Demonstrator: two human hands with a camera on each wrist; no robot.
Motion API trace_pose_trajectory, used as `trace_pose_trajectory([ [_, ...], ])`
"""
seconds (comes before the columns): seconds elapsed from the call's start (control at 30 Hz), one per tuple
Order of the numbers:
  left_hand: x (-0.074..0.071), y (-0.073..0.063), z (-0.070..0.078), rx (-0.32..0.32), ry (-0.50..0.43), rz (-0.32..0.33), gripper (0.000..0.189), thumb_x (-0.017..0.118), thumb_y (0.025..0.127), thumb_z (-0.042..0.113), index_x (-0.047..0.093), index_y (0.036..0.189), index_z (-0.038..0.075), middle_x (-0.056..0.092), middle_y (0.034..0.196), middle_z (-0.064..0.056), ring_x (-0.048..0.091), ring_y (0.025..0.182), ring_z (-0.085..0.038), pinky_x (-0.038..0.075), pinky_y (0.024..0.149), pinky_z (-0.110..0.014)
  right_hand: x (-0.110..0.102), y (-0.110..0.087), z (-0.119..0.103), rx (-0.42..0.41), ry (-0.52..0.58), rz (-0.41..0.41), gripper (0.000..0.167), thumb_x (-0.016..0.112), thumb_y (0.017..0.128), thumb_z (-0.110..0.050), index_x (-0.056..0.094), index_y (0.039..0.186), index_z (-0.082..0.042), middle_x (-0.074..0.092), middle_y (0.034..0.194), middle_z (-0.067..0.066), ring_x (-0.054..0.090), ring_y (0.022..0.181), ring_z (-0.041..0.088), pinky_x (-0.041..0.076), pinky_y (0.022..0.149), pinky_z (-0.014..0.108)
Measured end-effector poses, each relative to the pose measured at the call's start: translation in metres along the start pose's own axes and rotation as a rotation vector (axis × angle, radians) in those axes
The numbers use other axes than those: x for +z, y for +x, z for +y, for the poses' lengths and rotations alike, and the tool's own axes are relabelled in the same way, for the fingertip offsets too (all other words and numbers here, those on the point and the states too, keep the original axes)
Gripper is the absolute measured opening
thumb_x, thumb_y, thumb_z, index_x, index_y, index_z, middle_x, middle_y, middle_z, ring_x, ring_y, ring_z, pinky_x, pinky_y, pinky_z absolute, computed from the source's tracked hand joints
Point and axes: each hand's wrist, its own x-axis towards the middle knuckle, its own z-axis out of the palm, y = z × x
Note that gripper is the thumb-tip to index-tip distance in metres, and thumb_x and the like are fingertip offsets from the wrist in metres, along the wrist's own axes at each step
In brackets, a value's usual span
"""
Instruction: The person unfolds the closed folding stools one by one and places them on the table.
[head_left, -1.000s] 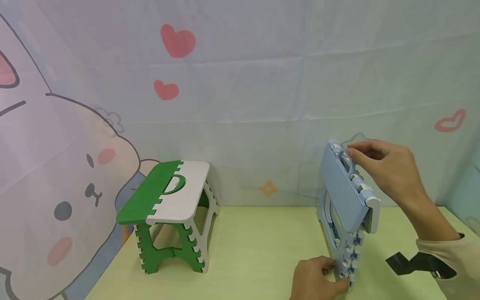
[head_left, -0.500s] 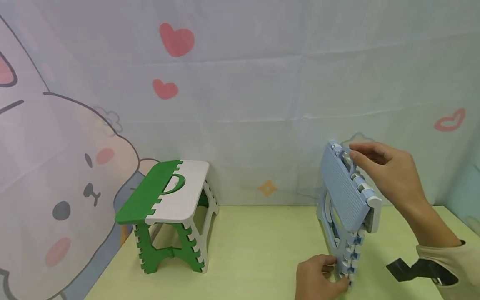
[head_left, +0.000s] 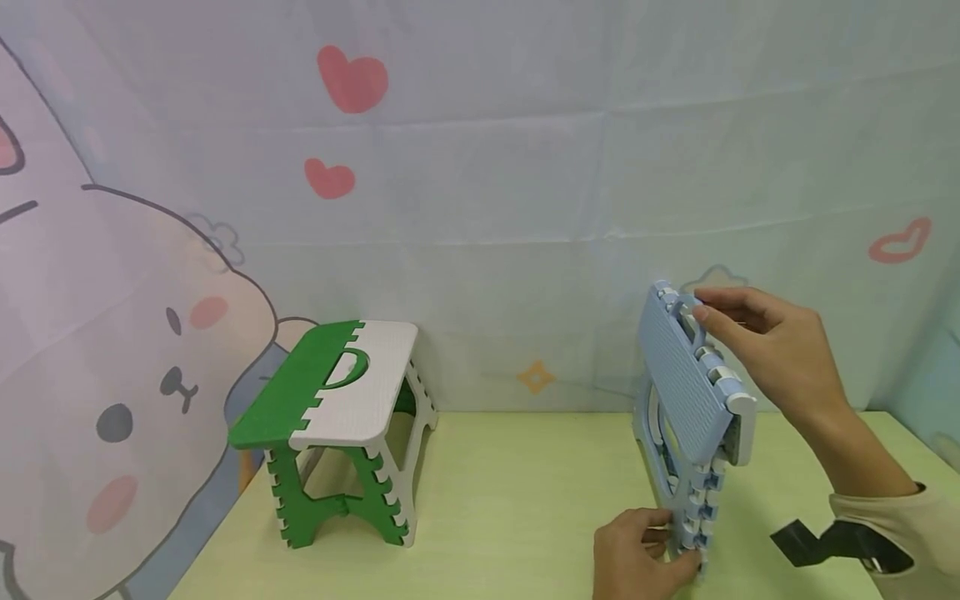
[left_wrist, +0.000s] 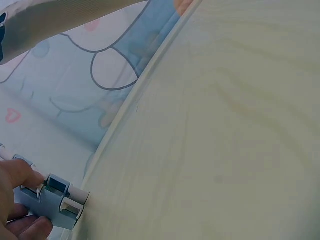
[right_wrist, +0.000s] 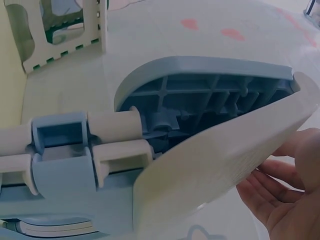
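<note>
A blue and white folding stool (head_left: 678,379) stands partly folded at the right of the table, its two seat halves hanging down steeply from the hinged ridge. My right hand (head_left: 787,354) pinches the loop handle on that ridge between thumb and fingers. Low at the stool's near end, my left hand (head_left: 633,557) pinches the hinged leg edge. In the left wrist view, thumb and fingers of the left hand (left_wrist: 17,195) hold either side of the leg hinge (left_wrist: 57,197). The right wrist view shows the ribbed underside (right_wrist: 200,100) between the seat halves.
A green and white folding stool (head_left: 330,383) stands fully unfolded on the left of the pale yellow table (head_left: 517,500). Close behind the table hangs a cloth backdrop (head_left: 480,192) printed with hearts and a rabbit. A black strap (head_left: 840,542) sticks out from the right sleeve.
The blue and white stool's ridge has shifted slightly left with my right hand. The left hand has edged a little to the right. Both hands keep their hold.
</note>
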Motion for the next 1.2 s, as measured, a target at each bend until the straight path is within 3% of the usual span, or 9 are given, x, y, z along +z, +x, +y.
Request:
trace_pose_trajectory([
  [0.17, 0.000, 0.000, -0.001, 0.021, -0.012, 0.015, 0.028, 0.095, 0.074, 0.013, 0.082, 0.099, 0.010, 0.076, 0.092, 0.009, 0.068, 0.075, 0.004, 0.055, 0.062, -0.010, -0.004, -0.001, 0.006, 0.012, 0.009, -0.014, 0.041, 0.071, 0.104, -0.037, 0.072, 0.138, -0.014, 0.070, 0.117, -0.024, 0.062, 0.107, -0.009, 0.047, 0.084, 0.006],
  [0.37, -0.001, 0.000, 0.001, -0.023, -0.020, 0.008, 0.028, 0.095, 0.074, 0.012, 0.083, 0.099, 0.010, 0.075, 0.092, 0.009, 0.068, 0.074, 0.003, 0.055, 0.062, -0.010, -0.012, -0.010, 0.020, 0.004, 0.031, 0.017, 0.038, 0.071, 0.105, -0.029, 0.071, 0.137, -0.008, 0.071, 0.113, -0.025, 0.063, 0.105, -0.010, 0.046, 0.083, 0.004],
  [0.67, 0.000, 0.000, 0.000, -0.023, -0.008, 0.010, 0.027, 0.095, 0.074, 0.012, 0.083, 0.098, 0.010, 0.075, 0.090, 0.009, 0.068, 0.074, 0.003, 0.055, 0.062, -0.010, -0.009, -0.052, 0.060, 0.111, 0.156, 0.073, 0.034, 0.069, 0.106, -0.022, 0.069, 0.136, -0.004, 0.074, 0.116, -0.021, 0.071, 0.099, -0.006, 0.049, 0.088, 0.005],
  [0.8, 0.000, -0.001, 0.001, -0.029, -0.015, 0.016, 0.024, 0.095, 0.075, 0.015, 0.083, 0.096, 0.011, 0.073, 0.089, 0.011, 0.068, 0.073, 0.004, 0.055, 0.061, -0.010, 0.000, -0.078, 0.081, 0.221, 0.136, 0.002, 0.036, 0.069, 0.106, -0.028, 0.070, 0.136, -0.008, 0.070, 0.113, -0.028, 0.066, 0.099, -0.012, 0.051, 0.081, 0.005],
  [0.93, -0.002, 0.000, 0.002, -0.020, -0.059, 0.021, 0.021, 0.094, 0.077, 0.018, 0.083, 0.094, 0.010, 0.072, 0.087, 0.013, 0.067, 0.074, 0.003, 0.055, 0.063, -0.011, 0.011, -0.099, 0.094, 0.317, 0.073, -0.107, 0.046, 0.067, 0.107, -0.037, 0.066, 0.138, -0.003, 0.067, 0.112, -0.029, 0.060, 0.098, -0.015, 0.052, 0.077, 0.009],
  [1.2, -0.002, 0.000, 0.005, -0.028, -0.130, 0.005, 0.022, 0.093, 0.080, 0.019, 0.083, 0.098, 0.011, 0.072, 0.091, 0.014, 0.068, 0.079, 0.001, 0.056, 0.068, -0.011, 0.023, -0.128, 0.110, 0.552, 0.053, -0.329, 0.061, 0.064, 0.105, -0.052, 0.063, 0.144, -0.005, 0.073, 0.130, 0.007, 0.066, 0.100, -0.004, 0.059, 0.086, 0.030],
])
